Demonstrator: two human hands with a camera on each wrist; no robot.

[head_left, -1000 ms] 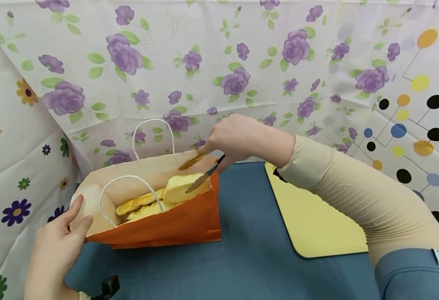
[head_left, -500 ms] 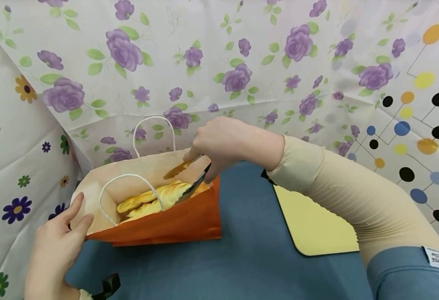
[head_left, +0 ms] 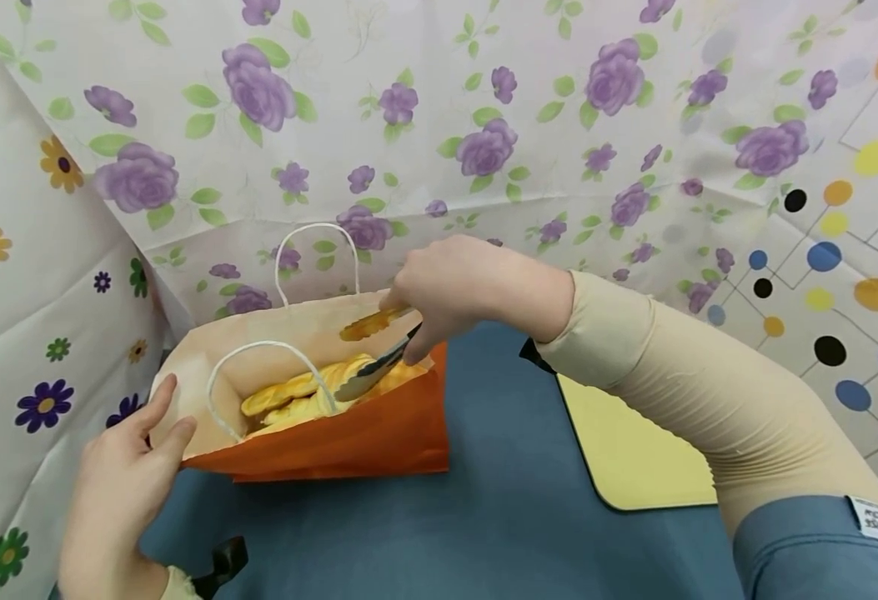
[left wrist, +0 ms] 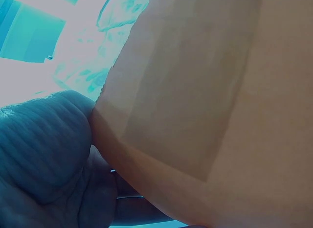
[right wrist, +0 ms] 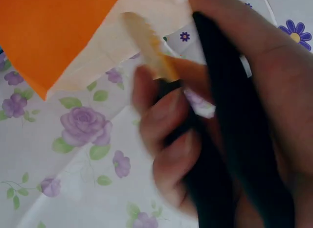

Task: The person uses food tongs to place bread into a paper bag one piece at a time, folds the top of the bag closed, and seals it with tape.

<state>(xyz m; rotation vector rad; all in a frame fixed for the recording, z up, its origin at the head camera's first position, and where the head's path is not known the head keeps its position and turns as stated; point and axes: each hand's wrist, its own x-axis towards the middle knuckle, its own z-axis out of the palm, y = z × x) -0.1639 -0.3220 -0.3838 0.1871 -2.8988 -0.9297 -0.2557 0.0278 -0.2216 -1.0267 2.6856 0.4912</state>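
Note:
An orange paper bag (head_left: 348, 454) with white cord handles stands tilted toward me on the table. Inside lie several yellow, twisted-looking bread pieces (head_left: 281, 394), partly covered by the bag's front wall. My left hand (head_left: 119, 492) pinches the bag's left edge, thumb on one side and fingers behind; the left wrist view shows the bag wall (left wrist: 205, 91) close up. In my right hand (head_left: 457, 287) are tongs (head_left: 369, 377) with dark handles, their jaws apart and pointing into the bag. The lower jaw lies over the bread; whether it touches is unclear. Fingers wrap the tongs' handle (right wrist: 239, 130).
A yellow board (head_left: 637, 450) lies on the blue tabletop (head_left: 514, 533), to the right of the bag and partly under the right forearm. Behind the bag hangs a white sheet with purple flowers (head_left: 487, 148). Patterned sheets close off both sides.
The right hand has moved left and down with the tongs. The bread piece between their jaws has sunk lower into the bag onto the others. The left hand keeps its hold.

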